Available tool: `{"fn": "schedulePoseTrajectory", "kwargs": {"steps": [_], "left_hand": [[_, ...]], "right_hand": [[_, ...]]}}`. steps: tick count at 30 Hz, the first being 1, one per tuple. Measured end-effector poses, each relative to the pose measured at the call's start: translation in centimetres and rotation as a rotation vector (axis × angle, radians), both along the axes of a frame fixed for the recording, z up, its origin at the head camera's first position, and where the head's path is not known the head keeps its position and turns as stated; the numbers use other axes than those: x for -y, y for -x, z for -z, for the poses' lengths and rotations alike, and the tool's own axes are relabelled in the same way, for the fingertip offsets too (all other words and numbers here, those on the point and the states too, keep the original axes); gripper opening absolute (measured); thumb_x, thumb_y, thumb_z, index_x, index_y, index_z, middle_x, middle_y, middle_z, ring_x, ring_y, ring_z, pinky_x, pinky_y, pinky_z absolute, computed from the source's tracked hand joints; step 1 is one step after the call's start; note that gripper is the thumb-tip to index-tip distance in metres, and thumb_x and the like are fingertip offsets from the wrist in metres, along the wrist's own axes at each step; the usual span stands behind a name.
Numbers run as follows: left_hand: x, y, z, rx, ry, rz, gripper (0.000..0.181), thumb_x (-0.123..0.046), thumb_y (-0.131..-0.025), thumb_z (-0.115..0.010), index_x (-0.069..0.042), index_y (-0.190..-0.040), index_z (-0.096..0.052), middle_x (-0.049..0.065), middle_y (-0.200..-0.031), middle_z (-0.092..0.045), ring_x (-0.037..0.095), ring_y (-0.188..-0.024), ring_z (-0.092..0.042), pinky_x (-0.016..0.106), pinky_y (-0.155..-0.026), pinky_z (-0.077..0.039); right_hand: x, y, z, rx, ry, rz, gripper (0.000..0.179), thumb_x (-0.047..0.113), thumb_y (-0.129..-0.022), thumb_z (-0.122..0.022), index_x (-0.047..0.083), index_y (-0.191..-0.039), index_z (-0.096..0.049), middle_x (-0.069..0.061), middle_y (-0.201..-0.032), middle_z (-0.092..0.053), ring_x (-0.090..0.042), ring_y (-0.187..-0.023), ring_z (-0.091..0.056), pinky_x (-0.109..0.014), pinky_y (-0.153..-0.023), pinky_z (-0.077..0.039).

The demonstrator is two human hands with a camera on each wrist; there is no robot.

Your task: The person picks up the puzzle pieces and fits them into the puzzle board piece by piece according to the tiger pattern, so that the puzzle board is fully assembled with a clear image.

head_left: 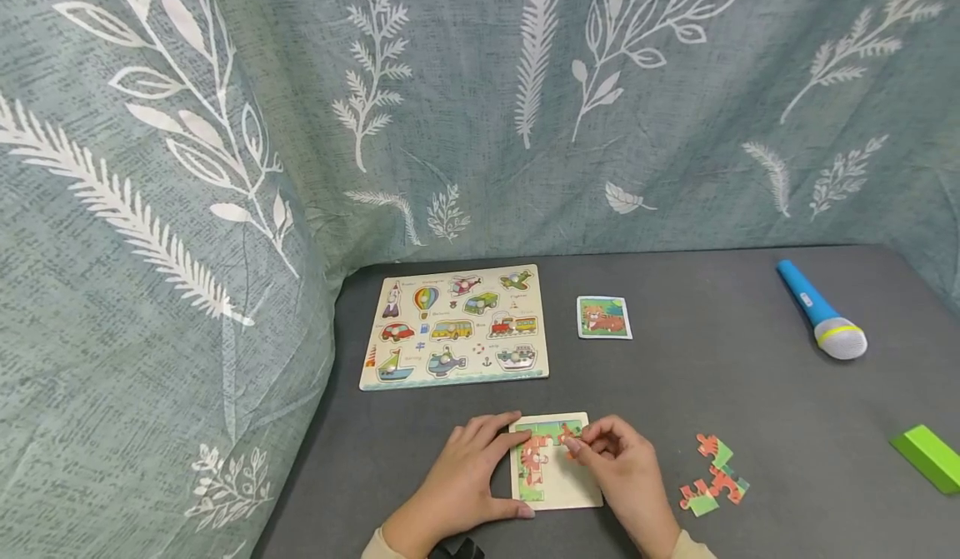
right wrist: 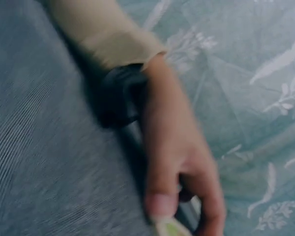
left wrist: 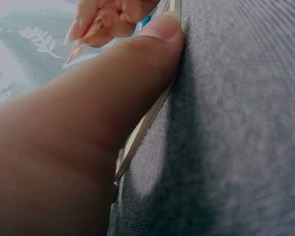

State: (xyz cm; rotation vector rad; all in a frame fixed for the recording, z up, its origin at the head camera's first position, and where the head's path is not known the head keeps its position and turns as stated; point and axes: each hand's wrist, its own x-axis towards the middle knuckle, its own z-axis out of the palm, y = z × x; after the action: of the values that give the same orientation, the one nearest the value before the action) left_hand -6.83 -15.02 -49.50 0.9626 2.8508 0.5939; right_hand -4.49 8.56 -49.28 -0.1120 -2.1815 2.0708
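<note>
A small wooden jigsaw board [head_left: 566, 484] lies in front of me in the head view, with orange and green pieces filling its left side and part of its top. My left hand [head_left: 468, 471] holds its left side, fingers at the upper left corner and thumb along the near edge; the left wrist view shows the thumb [left wrist: 160, 37] close up. Over the board's upper right, my right hand [head_left: 626, 467] pinches a jigsaw piece [head_left: 567, 434] between thumb and fingers. Several loose jigsaw pieces [head_left: 723, 481] lie to the right of that hand.
Behind the board sit a vehicle peg puzzle [head_left: 465, 351] and a square picture card [head_left: 604, 317] with an orange animal. A blue toy microphone [head_left: 817, 305] lies at the far right, a green block [head_left: 930, 456] nearer. A leaf-patterned curtain [head_left: 480, 126] hangs along the table's back.
</note>
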Motion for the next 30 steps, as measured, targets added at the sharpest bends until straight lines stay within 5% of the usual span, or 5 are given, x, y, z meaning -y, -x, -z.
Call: {"fn": "schedulePoseTrajectory", "kwargs": {"steps": [2,6,16,23,30], "left_hand": [[0.0,0.0,0.0,0.004,-0.003,-0.001,0.09,-0.067,-0.078,-0.084,-0.024,-0.152,-0.056,-0.002,-0.161,-0.042,0.02,-0.14,-0.043,0.046,-0.103,-0.041],[0.0,0.0,-0.1,0.001,-0.008,-0.001,0.09,-0.066,-0.077,-0.084,-0.024,-0.152,-0.056,-0.002,-0.161,-0.042,0.02,-0.14,-0.043,0.046,-0.103,-0.041],[0.1,0.0,0.2,-0.025,-0.009,0.008,0.091,-0.068,-0.077,-0.082,-0.023,-0.152,-0.056,-0.001,-0.161,-0.043,0.02,-0.139,-0.044,0.046,-0.102,-0.043],[0.2,0.0,0.0,-0.02,0.005,0.013,0.09,-0.07,-0.079,-0.079,-0.024,-0.152,-0.056,-0.001,-0.162,-0.042,0.02,-0.14,-0.044,0.046,-0.103,-0.042],[0.0,0.0,0.0,-0.055,0.006,0.013,0.089,-0.069,-0.078,-0.081,-0.023,-0.151,-0.058,-0.001,-0.16,-0.044,0.02,-0.139,-0.045,0.046,-0.101,-0.043]], "right_hand": [[0.3,0.0,0.0,0.001,-0.009,-0.032,0.024,-0.008,-0.084,-0.083,-0.004,-0.097,-0.064,-0.006,-0.079,-0.065,-0.009,-0.063,-0.063,-0.024,-0.057,-0.054],[0.8,0.0,0.4,-0.077,-0.229,-0.073,0.03,-0.004,-0.083,-0.085,0.005,-0.107,-0.069,0.002,-0.082,-0.065,-0.006,-0.067,-0.062,-0.024,-0.06,-0.055],[0.6,0.2,2.1,-0.436,-0.7,-0.082,0.037,0.004,-0.068,-0.097,0.021,-0.09,-0.073,0.02,-0.081,-0.058,-0.001,-0.077,-0.049,-0.025,-0.065,-0.047],[0.3,0.2,1.7,-0.474,-0.946,-0.205,0.024,0.018,-0.081,-0.092,0.018,-0.102,-0.08,0.005,-0.106,-0.065,-0.013,-0.096,-0.056,-0.036,-0.079,-0.051],[0.1,-0.6,1.0,-0.509,-1.158,-0.309,0.03,0.033,-0.092,-0.082,0.019,-0.118,-0.08,0.004,-0.122,-0.069,-0.018,-0.112,-0.06,-0.042,-0.084,-0.051]]}}
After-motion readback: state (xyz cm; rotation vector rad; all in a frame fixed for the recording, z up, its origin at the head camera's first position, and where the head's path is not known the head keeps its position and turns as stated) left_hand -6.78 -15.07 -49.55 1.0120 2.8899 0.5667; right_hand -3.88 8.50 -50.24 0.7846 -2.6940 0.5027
